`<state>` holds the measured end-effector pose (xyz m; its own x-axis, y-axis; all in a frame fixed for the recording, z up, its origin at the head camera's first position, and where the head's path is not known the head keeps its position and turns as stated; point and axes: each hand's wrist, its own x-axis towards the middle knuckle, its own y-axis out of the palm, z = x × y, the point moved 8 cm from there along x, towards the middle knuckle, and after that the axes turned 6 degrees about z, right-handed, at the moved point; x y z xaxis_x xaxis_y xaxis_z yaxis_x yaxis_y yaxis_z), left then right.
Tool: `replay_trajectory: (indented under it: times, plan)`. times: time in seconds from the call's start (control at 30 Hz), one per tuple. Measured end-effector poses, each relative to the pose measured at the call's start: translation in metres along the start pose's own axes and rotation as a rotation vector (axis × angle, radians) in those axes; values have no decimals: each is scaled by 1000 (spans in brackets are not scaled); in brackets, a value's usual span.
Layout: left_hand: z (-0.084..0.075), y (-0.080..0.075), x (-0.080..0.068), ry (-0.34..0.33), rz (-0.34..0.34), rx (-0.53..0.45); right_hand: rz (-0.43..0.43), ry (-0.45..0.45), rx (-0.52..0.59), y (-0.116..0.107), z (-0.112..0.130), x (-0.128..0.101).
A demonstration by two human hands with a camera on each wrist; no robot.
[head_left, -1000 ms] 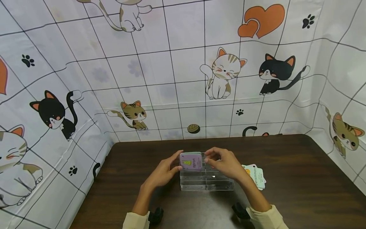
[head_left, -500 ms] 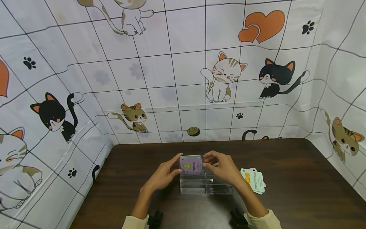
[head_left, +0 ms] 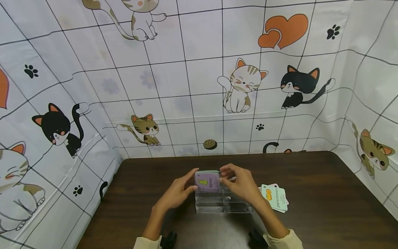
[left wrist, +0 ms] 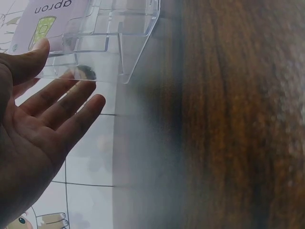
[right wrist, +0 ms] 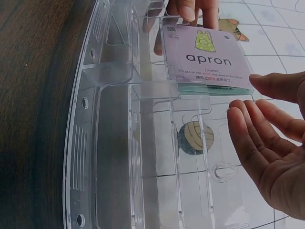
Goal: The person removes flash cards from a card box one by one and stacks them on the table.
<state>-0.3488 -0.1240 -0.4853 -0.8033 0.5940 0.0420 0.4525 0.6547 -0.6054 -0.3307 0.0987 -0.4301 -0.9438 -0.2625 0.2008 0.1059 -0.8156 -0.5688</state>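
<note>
A clear plastic tiered rack (head_left: 209,209) stands on the table. Leaning in its upper left compartment is a purple "apron" flashcard (head_left: 207,181), with green-edged cards (right wrist: 219,89) behind it. My left hand (head_left: 174,192) is at the stack's left side. Its thumb touches the card's edge, while the other fingers reach straight out beside the rack in the left wrist view. My right hand (head_left: 240,181) is at the opposite side. In the right wrist view its thumb tip meets the apron card's corner, and the other fingers are loosely bent below the green-edged cards.
A loose pile of flashcards, a "persimmon" card (head_left: 276,197) on top, lies right of the rack beside my right forearm. The rack's right-hand compartments show bare clear plastic. Behind the dark wooden table (head_left: 326,207) hangs a white cat-print curtain (head_left: 199,76).
The head view has tilted slightly, so the whole scene sits lower in it. Both hands keep nearly the same place at the sides of the apron card.
</note>
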Motion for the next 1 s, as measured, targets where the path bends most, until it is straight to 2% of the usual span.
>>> replay_trajectory:
  times: [0.5, 1.0]
  plan:
    - [7, 1, -3, -14, 0, -11, 8, 12, 12, 3, -2, 1]
    - [4, 1, 0, 2, 15, -24, -112, -63, -44, 9, 6, 0]
